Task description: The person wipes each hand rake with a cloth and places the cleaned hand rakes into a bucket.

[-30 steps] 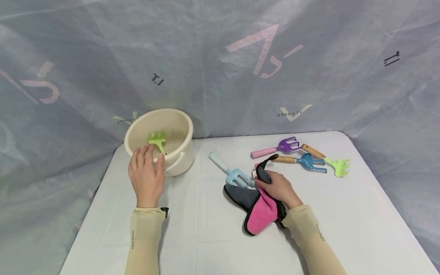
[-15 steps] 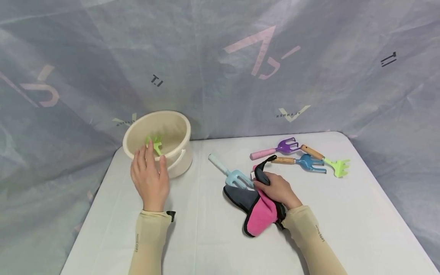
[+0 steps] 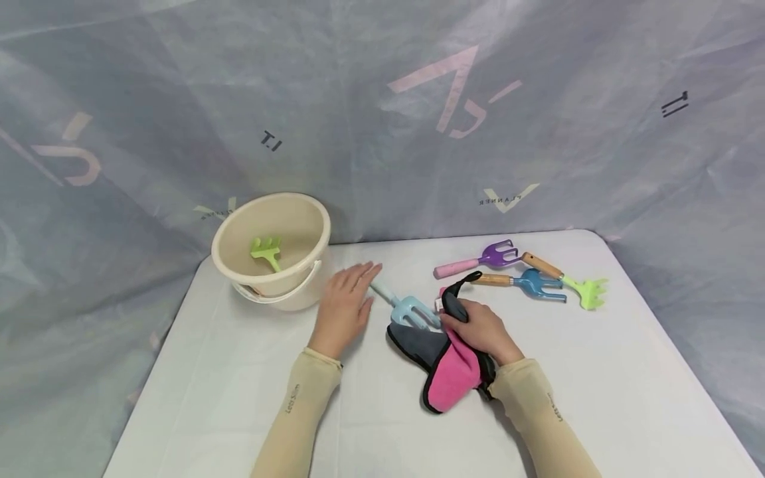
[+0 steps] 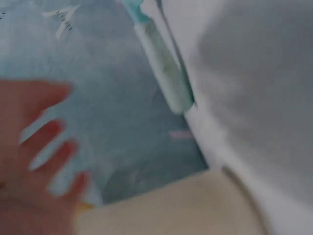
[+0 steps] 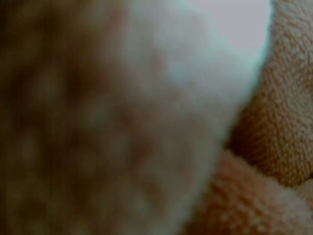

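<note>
My left hand (image 3: 342,307), fingers extended, hovers by the handle end of a light blue hand fork (image 3: 412,311). In the left wrist view, its blurred fingers (image 4: 49,142) hold nothing and stand apart from the fork's pale handle (image 4: 164,68). With curled fingers, my right hand (image 3: 483,328) grips a folded pink and dark grey cloth item (image 3: 453,378) with black edging and a black loop; its exact kind is unclear. This cloth touches or overlaps the fork's tines. Fuzzy fabric (image 5: 283,107) and a blurred pale shape fill the right wrist view.
A cream bucket (image 3: 299,295) with a white handle stands at the back left, a green hand rake (image 3: 266,252) inside it. At the back right lie a purple fork (image 3: 499,254) with pink handle, a blue fork (image 3: 534,283) and a green rake (image 3: 588,291), both wooden-handled.
My left hand has moved from the bucket's rim rightward to the light blue fork's handle. The green rake stays in the bucket. My right hand keeps its grip on the cloth.
</note>
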